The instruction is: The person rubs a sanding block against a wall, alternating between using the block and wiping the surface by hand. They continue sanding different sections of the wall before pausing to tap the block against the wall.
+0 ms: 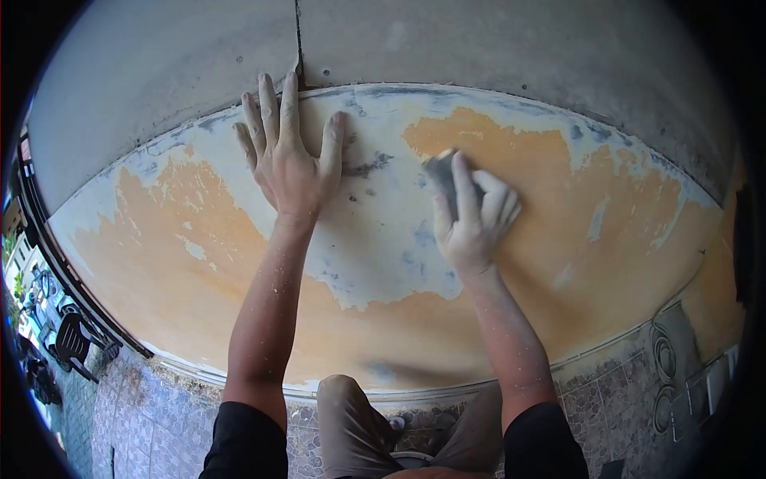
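A wall panel (375,335) with peeling orange paint and whitish bare patches fills the middle of the view. My left hand (291,164) lies flat on its pale upper part, fingers spread, with fingertips reaching the grey edge above. To the right, my right hand (476,219) grips a dark grey sanding block (441,172), pressed to the wall where white meets orange. The block and fingers are slightly blurred. Pale dust coats both hands and speckles the forearms. Dark scuffs (371,165) mark the white patch between the hands.
A grey concrete surface (495,44) with a vertical crack lies above the panel. Below are my knees (343,399) and a patterned tile floor (167,407). A dark plastic chair (73,339) stands at far left; a coiled hose (662,355) is at right.
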A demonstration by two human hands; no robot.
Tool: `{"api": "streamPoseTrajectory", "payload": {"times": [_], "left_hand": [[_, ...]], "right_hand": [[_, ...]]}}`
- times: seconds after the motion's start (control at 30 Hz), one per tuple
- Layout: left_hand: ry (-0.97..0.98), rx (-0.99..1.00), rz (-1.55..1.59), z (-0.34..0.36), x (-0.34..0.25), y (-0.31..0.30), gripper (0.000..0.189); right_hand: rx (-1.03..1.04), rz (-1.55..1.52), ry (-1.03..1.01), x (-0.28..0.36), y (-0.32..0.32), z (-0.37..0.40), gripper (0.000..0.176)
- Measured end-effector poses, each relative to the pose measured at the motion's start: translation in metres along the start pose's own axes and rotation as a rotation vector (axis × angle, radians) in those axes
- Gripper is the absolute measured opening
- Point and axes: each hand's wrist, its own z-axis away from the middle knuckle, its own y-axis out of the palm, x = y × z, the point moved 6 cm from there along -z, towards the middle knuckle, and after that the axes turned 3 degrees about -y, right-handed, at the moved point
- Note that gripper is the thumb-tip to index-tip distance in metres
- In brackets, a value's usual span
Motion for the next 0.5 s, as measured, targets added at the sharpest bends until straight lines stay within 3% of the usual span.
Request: {"api": "streamPoseTrajectory", "payload": {"times": [0.07,0.13,0.2,0.23,0.43,0.5], "left_hand": [[-0.093,-0.057,-0.03,-0.001,0.003,0.002,0.073],[-0.069,-0.057,-0.051,0.007,0.007,-0.001,0.071],[0.105,0.116,-0.069,0.019,0.006,-0.001,0.071],[0.175,0.154,-0.056,0.027,0.012,-0.004,0.071],[0.233,0.198,-0.106,0.073,0.049,-0.012,0.072],[0.195,0.196,-0.105,0.084,0.046,-0.011,0.072]], "right_hand": [[0.119,-0.12,-0.15,0.037,0.006,0.053,0.049],[0.185,-0.209,-0.209,0.057,0.002,0.095,0.049],[0.334,-0.197,-0.541,0.071,0.0,0.123,0.053],[0.326,-0.201,-0.544,0.066,0.0,0.114,0.053],[-0.029,-0.054,0.058,-0.018,-0.003,-0.023,0.057],[-0.174,-0.188,0.185,-0.034,0.016,-0.053,0.057]]}}
